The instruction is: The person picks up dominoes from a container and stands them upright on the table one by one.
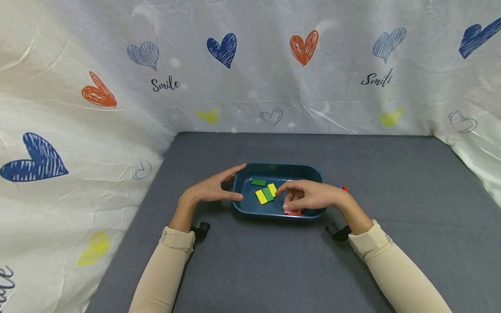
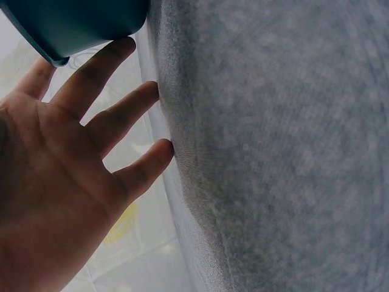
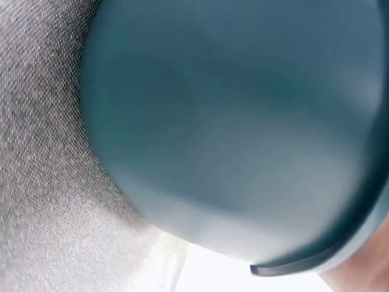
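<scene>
A dark teal tray (image 1: 278, 214) stands on the table between both hands. My left hand (image 1: 213, 187) is at its left end, thumb and fingers spread, fingertips right at the rim. The left wrist view shows a fingertip against the tray's underside. My right hand (image 1: 313, 194) reaches over the tray's right part, with index finger and thumb apart. Its index fingertip is right by a yellow block (image 1: 272, 188), which lies in line with a green block (image 1: 268, 194) and another yellow block (image 1: 261, 197). Pink and red pieces (image 1: 293, 213) lie below the thumb, partly hidden.
Another green block (image 1: 258, 182) lies apart near the tray's back. Small blue and red pieces (image 1: 345, 188) show behind the right wrist, mostly hidden. A grey cloth (image 1: 250, 269) covers the table, and a white curtain (image 1: 250, 87) with printed hearts hangs at the back and left.
</scene>
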`<state>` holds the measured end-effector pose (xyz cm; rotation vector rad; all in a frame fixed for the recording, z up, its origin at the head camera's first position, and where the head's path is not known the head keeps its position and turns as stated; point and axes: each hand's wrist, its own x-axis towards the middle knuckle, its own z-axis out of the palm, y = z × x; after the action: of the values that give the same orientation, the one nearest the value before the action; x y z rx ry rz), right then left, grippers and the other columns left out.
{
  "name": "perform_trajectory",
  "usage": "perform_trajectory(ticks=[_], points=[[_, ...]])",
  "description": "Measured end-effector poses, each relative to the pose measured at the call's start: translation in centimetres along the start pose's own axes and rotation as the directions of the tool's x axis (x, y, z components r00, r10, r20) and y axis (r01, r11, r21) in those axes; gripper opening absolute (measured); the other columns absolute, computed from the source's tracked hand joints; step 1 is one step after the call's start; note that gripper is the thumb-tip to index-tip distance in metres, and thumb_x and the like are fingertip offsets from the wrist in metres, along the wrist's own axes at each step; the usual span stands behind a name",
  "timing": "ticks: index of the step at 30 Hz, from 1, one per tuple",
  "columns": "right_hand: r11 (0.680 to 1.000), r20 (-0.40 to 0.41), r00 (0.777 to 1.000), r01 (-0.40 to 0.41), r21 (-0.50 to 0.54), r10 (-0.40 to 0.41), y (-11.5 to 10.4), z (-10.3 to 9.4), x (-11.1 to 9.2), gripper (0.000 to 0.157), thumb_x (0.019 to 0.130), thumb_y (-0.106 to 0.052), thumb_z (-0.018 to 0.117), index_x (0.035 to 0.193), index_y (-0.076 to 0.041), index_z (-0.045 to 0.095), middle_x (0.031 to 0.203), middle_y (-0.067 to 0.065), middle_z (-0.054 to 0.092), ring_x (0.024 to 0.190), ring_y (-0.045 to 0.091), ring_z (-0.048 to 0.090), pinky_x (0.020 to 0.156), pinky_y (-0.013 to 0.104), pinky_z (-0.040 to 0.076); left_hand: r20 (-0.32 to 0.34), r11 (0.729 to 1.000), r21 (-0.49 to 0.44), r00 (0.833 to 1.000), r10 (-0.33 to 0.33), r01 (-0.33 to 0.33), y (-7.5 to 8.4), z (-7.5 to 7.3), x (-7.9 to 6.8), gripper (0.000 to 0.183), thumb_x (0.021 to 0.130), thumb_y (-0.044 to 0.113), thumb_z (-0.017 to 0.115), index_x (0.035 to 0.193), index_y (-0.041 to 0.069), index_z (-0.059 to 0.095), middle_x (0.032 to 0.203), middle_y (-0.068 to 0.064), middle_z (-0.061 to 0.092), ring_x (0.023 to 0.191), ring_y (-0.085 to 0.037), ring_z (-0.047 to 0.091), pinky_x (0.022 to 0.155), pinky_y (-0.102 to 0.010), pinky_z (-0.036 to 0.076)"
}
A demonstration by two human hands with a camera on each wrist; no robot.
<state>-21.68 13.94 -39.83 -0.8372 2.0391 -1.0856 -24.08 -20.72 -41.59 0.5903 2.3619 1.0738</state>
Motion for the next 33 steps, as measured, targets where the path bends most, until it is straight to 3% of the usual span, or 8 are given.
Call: perform_trajectory(ticks=[3, 6, 9, 18, 27, 33], points=[[1.000, 0.054, 0.998, -0.010, -0.018, 0.011, -0.09, 0.06, -0.10, 0.053, 0.102, -0.029, 0.065, 0.145, -0.002, 0.049, 0.106, 0.009, 0.071, 0.086, 0.028, 0.066, 0.078, 0.040, 0.056, 0.000, 1.000, -0.001, 1.000, 0.004, -0.004, -0.11, 0.02, -0.02, 0.099, 0.084, 0.050, 0.082, 0.160, 0.049, 0.019, 0.171, 0.005, 0.017, 0.155, -0.035, 0.026, 0.117, -0.068, 0.031], [0.998, 0.054, 0.998, -0.014, -0.062, 0.017, -0.20, 0.19, -0.10, 0.056, 0.100, -0.033, 0.066, 0.146, -0.005, 0.050, 0.116, 0.006, 0.071, 0.099, 0.020, 0.067, 0.088, 0.038, 0.055, 0.003, 1.000, 0.000, 1.000, 0.012, -0.012, -0.23, 0.02, -0.05, 0.098, 0.084, 0.051, 0.081, 0.160, 0.048, 0.019, 0.171, 0.003, 0.017, 0.155, -0.037, 0.026, 0.117, -0.069, 0.030], [0.998, 0.051, 0.999, -0.001, -0.063, 0.004, -0.22, 0.35, -0.04, 0.056, 0.100, -0.033, 0.067, 0.146, -0.006, 0.051, 0.121, 0.007, 0.069, 0.111, 0.020, 0.066, 0.096, 0.039, 0.052, 0.000, 1.000, -0.001, 1.000, 0.007, -0.007, -0.27, 0.06, -0.10, 0.098, 0.084, 0.051, 0.081, 0.160, 0.049, 0.019, 0.171, 0.003, 0.017, 0.155, -0.037, 0.026, 0.117, -0.069, 0.031], [0.999, 0.077, 0.997, 0.020, -0.041, -0.016, -0.03, 0.68, 0.09, 0.059, 0.098, -0.033, 0.069, 0.147, -0.006, 0.049, 0.122, 0.006, 0.068, 0.111, 0.020, 0.065, 0.096, 0.037, 0.053, -0.003, 1.000, -0.006, 1.000, 0.011, -0.011, -0.42, 0.14, -0.03, 0.098, 0.084, 0.051, 0.081, 0.160, 0.049, 0.020, 0.171, 0.003, 0.017, 0.155, -0.038, 0.026, 0.117, -0.069, 0.030], [0.999, 0.080, 0.997, -0.011, -0.044, 0.015, -0.28, 0.72, -0.34, 0.060, 0.096, -0.035, 0.072, 0.146, -0.008, 0.051, 0.132, 0.009, 0.066, 0.118, 0.018, 0.064, 0.102, 0.039, 0.052, 0.002, 1.000, -0.003, 1.000, 0.020, -0.020, -0.32, 0.11, -0.01, 0.098, 0.085, 0.050, 0.081, 0.160, 0.047, 0.019, 0.171, 0.001, 0.017, 0.155, -0.038, 0.026, 0.117, -0.069, 0.029], [0.998, 0.069, 0.997, -0.032, -0.049, 0.036, -0.47, 0.67, -0.70, 0.060, 0.095, -0.034, 0.074, 0.145, -0.009, 0.053, 0.130, 0.004, 0.066, 0.119, 0.018, 0.063, 0.103, 0.042, 0.051, 0.002, 1.000, -0.001, 1.000, 0.024, -0.024, -0.29, 0.05, 0.10, 0.098, 0.084, 0.051, 0.081, 0.160, 0.047, 0.019, 0.171, 0.002, 0.017, 0.155, -0.038, 0.027, 0.117, -0.069, 0.029]])
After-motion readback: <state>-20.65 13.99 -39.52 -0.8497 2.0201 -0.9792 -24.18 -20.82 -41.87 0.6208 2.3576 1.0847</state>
